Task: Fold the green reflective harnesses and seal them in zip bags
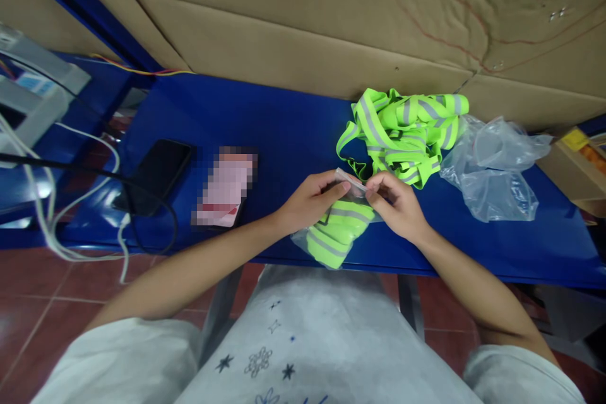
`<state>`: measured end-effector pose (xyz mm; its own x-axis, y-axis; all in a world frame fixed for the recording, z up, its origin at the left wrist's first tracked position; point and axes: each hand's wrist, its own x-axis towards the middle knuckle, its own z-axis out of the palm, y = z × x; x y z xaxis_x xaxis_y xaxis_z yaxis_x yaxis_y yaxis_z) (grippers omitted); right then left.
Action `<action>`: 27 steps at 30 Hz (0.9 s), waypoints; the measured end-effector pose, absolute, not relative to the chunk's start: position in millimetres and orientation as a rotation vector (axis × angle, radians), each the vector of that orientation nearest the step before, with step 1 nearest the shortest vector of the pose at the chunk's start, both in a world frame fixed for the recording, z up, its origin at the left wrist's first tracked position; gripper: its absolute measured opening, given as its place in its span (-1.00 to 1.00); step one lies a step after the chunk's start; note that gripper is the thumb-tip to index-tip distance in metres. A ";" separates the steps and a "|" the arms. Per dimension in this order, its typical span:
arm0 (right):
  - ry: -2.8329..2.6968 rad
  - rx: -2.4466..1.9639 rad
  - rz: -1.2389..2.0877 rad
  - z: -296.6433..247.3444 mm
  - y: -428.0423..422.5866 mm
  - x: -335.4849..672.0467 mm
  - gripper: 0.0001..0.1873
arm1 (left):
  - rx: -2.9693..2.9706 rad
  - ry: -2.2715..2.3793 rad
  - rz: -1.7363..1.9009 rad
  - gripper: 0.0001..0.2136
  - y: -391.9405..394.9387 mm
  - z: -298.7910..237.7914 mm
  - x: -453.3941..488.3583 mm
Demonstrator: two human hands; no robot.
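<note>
Between my hands is a clear plastic bag [299, 238] with a folded neon-yellow reflective strap [337, 235] inside it, at the front edge of the blue table. My left hand [318, 196] pinches the top edge of the bag on its left side, thumb on top. At the right end of that edge, my right hand [392, 202] grips it between thumb and fingers. Just beyond my hands lies a tangled heap of neon-yellow reflective straps [402, 132] with grey stripes.
Clear plastic bags [502, 164] lie right of the heap, near a cardboard box [575, 170]. A black phone [158, 170] and a pixelated phone-like object [226, 189] rest on the blue table [284, 120] at left. White cables [47, 221] hang by the left end. Cardboard [284, 31] lines the back.
</note>
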<state>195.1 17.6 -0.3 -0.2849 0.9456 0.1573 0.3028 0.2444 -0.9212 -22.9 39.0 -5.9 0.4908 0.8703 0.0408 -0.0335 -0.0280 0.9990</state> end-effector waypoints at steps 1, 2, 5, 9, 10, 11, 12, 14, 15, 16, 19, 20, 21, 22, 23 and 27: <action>-1.750 -1.161 1.048 -0.3 17.7 195.2 -0.91 | 1.419 0.784 0.855 -0.68 39.0 -6.4 -22.6; -1.751 -1.167 1.042 -0.5 17.6 195.2 -0.91 | 1.417 0.778 0.851 -0.68 39.1 -6.8 -22.3; -1.746 -1.181 1.013 -1.5 16.9 195.2 -0.89 | 1.397 0.768 0.844 -0.68 39.5 -7.8 -21.6; -1.771 -1.194 0.966 -1.8 15.3 195.2 -0.89 | 1.376 0.774 0.849 -0.69 39.5 -8.3 -21.2; -1.785 -1.199 0.946 -1.5 14.9 195.4 -0.90 | 1.373 0.778 0.850 -0.69 39.3 -8.5 -21.2; -1.802 -1.205 0.921 -1.2 14.7 195.5 -0.91 | 1.369 0.785 0.851 -0.69 39.0 -8.7 -21.1; -1.821 -1.214 0.895 -0.7 14.6 195.7 -0.93 | 1.362 0.795 0.852 -0.68 38.6 -9.1 -21.1; -1.851 -1.234 0.855 0.5 14.9 196.1 -0.96 | 1.337 0.825 0.851 -0.67 37.7 -9.9 -21.1; -1.857 -1.246 0.842 1.3 15.1 196.2 -0.96 | 1.323 0.841 0.847 -0.66 37.3 -10.2 -21.0; -1.858 -1.258 0.832 2.2 15.4 196.2 -0.96 | 1.311 0.855 0.843 -0.65 37.0 -10.3 -20.9; -1.860 -1.279 0.812 5.1 15.5 195.7 -0.94 | 1.300 0.857 0.839 -0.65 36.5 -9.7 -20.7; -1.864 -1.280 0.806 6.0 15.3 195.5 -0.94 | 1.304 0.846 0.841 -0.66 36.6 -9.4 -20.6; -1.867 -1.279 0.801 6.7 15.0 195.3 -0.94 | 1.308 0.835 0.843 -0.67 36.7 -9.0 -20.6; -1.870 -1.277 0.797 7.1 14.6 195.2 -0.94 | 1.312 0.824 0.846 -0.67 36.9 -8.7 -20.6; -1.871 -1.276 0.795 7.3 14.3 195.2 -0.94 | 1.316 0.815 0.848 -0.68 37.1 -8.5 -20.6; -1.887 -1.270 0.790 5.3 14.3 196.0 -0.94 | 1.332 0.810 0.846 -0.68 37.5 -8.5 -21.0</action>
